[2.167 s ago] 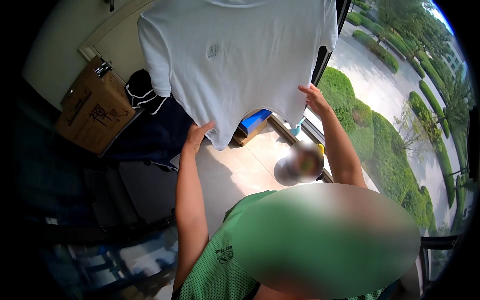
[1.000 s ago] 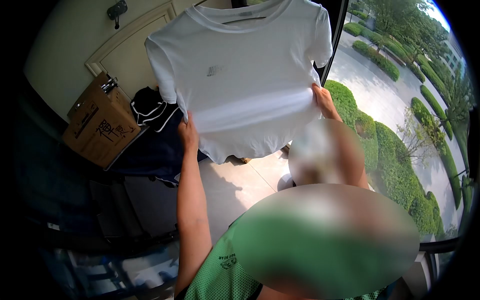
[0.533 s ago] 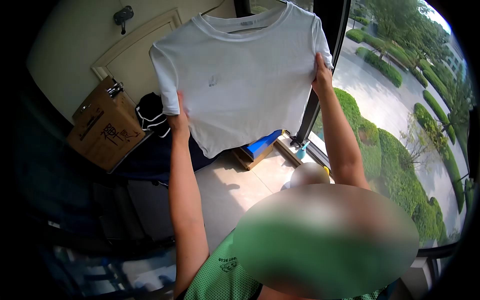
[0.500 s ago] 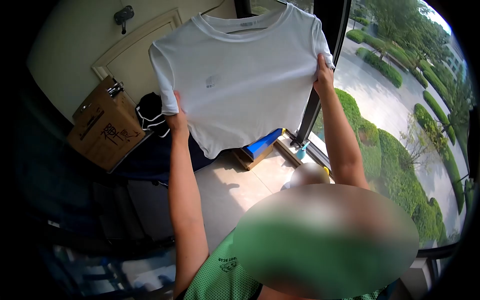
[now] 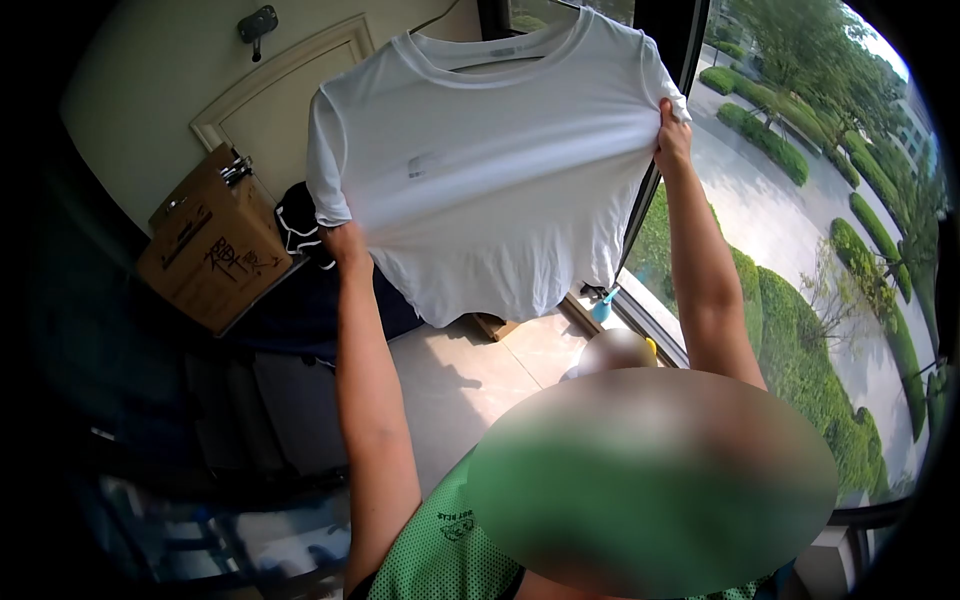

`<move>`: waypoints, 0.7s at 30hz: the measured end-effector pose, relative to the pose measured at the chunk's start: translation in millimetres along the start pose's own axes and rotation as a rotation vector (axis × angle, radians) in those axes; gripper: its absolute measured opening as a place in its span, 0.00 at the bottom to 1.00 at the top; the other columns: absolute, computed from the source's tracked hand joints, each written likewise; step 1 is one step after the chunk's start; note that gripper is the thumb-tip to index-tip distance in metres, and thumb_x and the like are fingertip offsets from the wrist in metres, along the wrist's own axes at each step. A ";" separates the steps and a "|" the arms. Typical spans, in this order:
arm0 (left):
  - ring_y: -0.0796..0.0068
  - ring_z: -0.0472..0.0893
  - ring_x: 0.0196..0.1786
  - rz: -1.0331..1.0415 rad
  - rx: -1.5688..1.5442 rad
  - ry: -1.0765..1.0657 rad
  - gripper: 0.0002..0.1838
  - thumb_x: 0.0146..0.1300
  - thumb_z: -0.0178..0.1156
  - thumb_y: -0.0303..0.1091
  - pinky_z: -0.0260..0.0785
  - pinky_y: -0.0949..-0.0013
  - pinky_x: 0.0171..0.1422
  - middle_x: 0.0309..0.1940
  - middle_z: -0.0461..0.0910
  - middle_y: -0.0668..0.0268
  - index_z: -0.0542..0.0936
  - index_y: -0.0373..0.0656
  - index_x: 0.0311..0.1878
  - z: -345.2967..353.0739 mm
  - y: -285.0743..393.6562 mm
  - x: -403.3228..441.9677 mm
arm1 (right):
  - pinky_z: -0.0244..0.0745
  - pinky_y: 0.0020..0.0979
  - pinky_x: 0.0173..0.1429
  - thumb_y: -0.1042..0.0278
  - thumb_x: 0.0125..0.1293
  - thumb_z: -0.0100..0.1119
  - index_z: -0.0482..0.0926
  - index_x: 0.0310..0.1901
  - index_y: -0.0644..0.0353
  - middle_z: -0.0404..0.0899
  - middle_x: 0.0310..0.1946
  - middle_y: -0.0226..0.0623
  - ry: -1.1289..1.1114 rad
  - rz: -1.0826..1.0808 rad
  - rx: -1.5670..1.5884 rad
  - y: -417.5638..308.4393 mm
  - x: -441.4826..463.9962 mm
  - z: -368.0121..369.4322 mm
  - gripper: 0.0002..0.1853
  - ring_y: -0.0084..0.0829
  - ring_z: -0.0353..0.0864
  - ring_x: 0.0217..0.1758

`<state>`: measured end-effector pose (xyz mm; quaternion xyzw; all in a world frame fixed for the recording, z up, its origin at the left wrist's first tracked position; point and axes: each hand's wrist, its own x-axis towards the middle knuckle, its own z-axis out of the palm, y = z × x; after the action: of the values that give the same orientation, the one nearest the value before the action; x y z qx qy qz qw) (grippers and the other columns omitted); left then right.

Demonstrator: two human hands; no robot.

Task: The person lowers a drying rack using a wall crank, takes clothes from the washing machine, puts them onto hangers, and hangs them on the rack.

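Observation:
A white short-sleeved shirt [image 5: 490, 170] with a small grey print on its chest hangs spread out before me; part of a hanger shows at its neck. My left hand [image 5: 345, 243] is closed on the shirt's side just below the sleeve at the left, its fingers partly hidden by the cloth. At the right, my right hand [image 5: 673, 138] grips the shirt near the other sleeve's edge. The cloth is drawn taut between both hands, and the hem falls in loose folds.
A cardboard box [image 5: 215, 245] with dark writing stands at the left, beside a black item with white trim [image 5: 296, 215]. A dark chair-like object [image 5: 290, 400] is lower left. The window [image 5: 800, 200] runs along the right. A light blue object [image 5: 602, 308] lies by its frame.
Both hands have moved from the shirt's lower hem up to near the sleeves. Most recently they have spread farther apart, pulling the shirt wider, and the blue box below is now hidden.

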<state>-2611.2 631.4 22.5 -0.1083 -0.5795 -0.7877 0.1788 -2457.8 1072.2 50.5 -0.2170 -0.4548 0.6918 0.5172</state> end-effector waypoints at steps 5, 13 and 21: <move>0.78 0.74 0.45 0.039 -0.025 0.011 0.20 0.62 0.54 0.42 0.64 0.76 0.48 0.45 0.76 0.67 0.72 0.37 0.51 0.4 -12.4 -1.8 | 0.71 0.33 0.46 0.51 0.56 0.62 0.71 0.50 0.62 0.75 0.42 0.36 0.023 0.024 -0.043 -2.8 -5.7 1.8 0.27 0.30 0.74 0.42; 0.76 0.72 0.50 0.042 -0.083 -0.207 0.24 0.61 0.56 0.44 0.61 0.74 0.55 0.50 0.73 0.67 0.70 0.37 0.54 6.1 -15.6 -52.9 | 0.73 0.32 0.48 0.42 0.54 0.59 0.66 0.54 0.62 0.76 0.43 0.37 -0.538 0.306 0.127 21.3 -33.6 -30.3 0.35 0.28 0.77 0.43; 0.86 0.64 0.24 -0.191 0.156 -0.151 0.22 0.65 0.50 0.44 0.58 0.77 0.28 0.19 0.69 0.76 0.75 0.32 0.25 -13.9 -67.5 -84.0 | 0.68 0.24 0.40 0.57 0.60 0.56 0.78 0.36 0.63 0.77 0.29 0.29 -0.424 0.228 -0.208 92.6 -89.2 -61.9 0.16 0.21 0.74 0.33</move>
<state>-2561.5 649.1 -72.5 -0.0976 -0.6585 -0.7433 0.0666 -2424.9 1011.1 -74.2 -0.1690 -0.5943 0.7252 0.3038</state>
